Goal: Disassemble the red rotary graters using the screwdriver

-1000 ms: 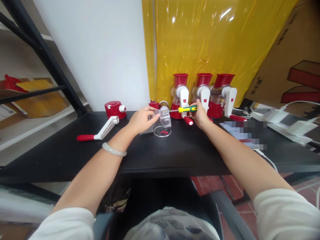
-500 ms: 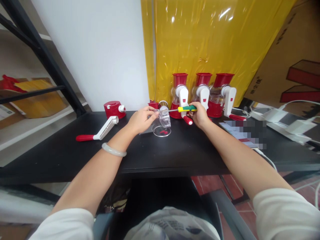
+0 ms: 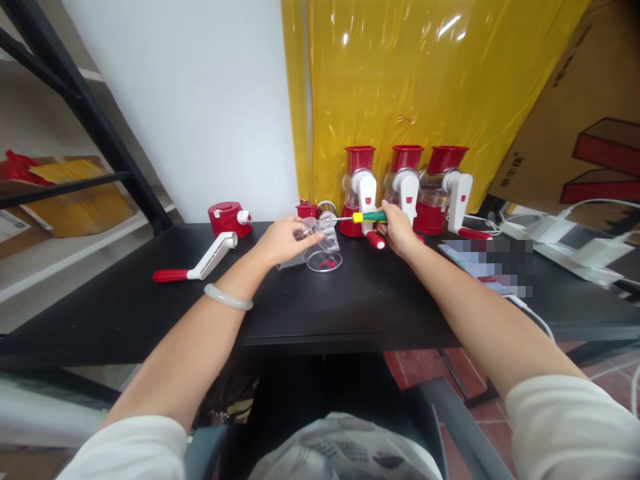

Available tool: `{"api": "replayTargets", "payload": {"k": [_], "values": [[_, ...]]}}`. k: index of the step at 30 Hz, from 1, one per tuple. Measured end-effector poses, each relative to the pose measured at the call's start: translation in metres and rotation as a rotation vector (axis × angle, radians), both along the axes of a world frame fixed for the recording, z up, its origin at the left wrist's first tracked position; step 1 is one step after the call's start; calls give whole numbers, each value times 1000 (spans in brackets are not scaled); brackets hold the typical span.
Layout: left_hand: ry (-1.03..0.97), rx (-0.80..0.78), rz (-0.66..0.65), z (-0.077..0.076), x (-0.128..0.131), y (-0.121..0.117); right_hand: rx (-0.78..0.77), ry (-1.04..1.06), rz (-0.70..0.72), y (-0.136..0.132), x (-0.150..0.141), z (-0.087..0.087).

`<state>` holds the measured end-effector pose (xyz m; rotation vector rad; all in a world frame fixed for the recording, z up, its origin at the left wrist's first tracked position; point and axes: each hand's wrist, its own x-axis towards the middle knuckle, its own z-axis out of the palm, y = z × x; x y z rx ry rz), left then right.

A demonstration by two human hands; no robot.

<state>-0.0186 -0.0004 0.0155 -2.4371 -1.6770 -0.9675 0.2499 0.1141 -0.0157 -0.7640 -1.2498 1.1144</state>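
Note:
My left hand (image 3: pixel 286 240) is closed around a clear plastic grater housing (image 3: pixel 327 241), which rests on the black table. A red patch shows through the housing's round rim. In my right hand (image 3: pixel 399 228) is a screwdriver (image 3: pixel 371 217) with a green and yellow handle, held level. Its metal shaft points left, and the tip is at the housing's upper part; whether it touches a screw cannot be made out. Just behind the housing are a metal grater drum (image 3: pixel 327 208) and a red plastic part (image 3: pixel 306 211), both partly hidden.
Assembled rotary graters (image 3: pixel 360 190) stand in a row at the back. On the left lie a red base (image 3: pixel 230 219) and a white crank (image 3: pixel 215 257) with a red handle. To the right are a phone (image 3: pixel 480 267) and a white power strip (image 3: pixel 560 247) with cables.
The screwdriver has shifted slightly left, and my right fingers sit further back on its handle. My left hand has changed its hold, with the housing turned a little.

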Motion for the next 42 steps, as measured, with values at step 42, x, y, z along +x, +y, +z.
{"api": "replayTargets", "payload": {"k": [42], "values": [[64,-3,75,4,9,-8,-7,108,-3,-4,2,6]]}}
